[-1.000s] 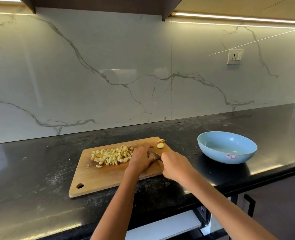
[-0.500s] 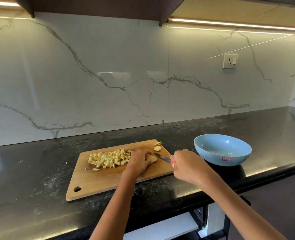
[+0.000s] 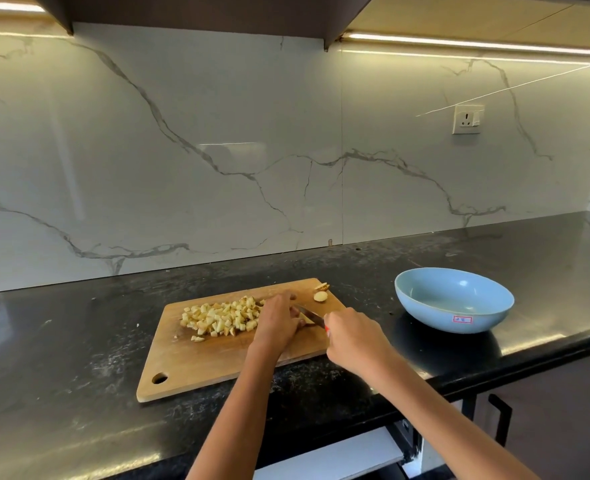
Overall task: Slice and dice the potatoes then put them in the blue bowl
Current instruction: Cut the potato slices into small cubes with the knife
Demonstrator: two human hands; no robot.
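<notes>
A wooden cutting board [image 3: 196, 362] lies on the black counter. On it sits a pile of diced potato [image 3: 220, 317]. My left hand [image 3: 276, 323] holds down a potato piece [image 3: 306, 319], mostly hidden under the fingers. My right hand [image 3: 355, 337] grips a knife [image 3: 310, 316] by its red handle, blade angled into that piece. Two potato end slices [image 3: 320, 292] lie at the board's far right corner. The blue bowl [image 3: 454, 299] stands to the right, with nothing inside.
The black counter [image 3: 61, 341] runs along a marble backsplash with a wall socket [image 3: 466, 119]. The counter's front edge is near my arms, with a drawer handle [image 3: 501, 417] below right.
The knife has come back in from the right against the potato piece under my left hand. The view has shifted slightly.
</notes>
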